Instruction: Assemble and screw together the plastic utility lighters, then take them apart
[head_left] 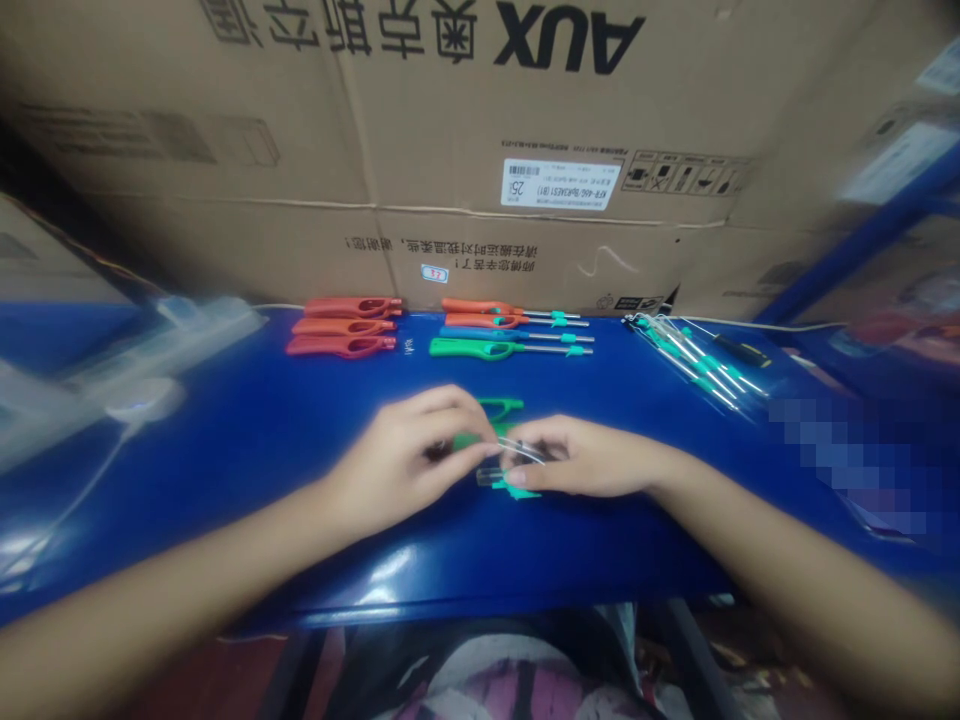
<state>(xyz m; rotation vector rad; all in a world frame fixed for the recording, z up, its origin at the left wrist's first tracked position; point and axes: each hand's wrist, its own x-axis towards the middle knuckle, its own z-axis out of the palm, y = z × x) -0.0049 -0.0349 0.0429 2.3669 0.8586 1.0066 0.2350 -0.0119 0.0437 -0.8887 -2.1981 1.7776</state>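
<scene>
My left hand (420,450) is closed, thumb and forefinger pinched at one end of a thin pale wire (525,451). Facing it, my right hand (581,457) is closed around a small lighter part with a dark, clear end (489,477) and a green tab (519,491). The fingers hide much of this part. Just behind the fingertips lie green lighter casings (502,405), partly covered by my left hand. Both hands are close together over the blue table (420,560).
Red lighter casings (345,326) lie at the back left. Several long-necked lighters (480,348) with metal tubes are lined up beside them. Metal tubes with green tabs (694,365) and a black-handled tool (742,350) lie right. A cardboard box (420,150) stands behind.
</scene>
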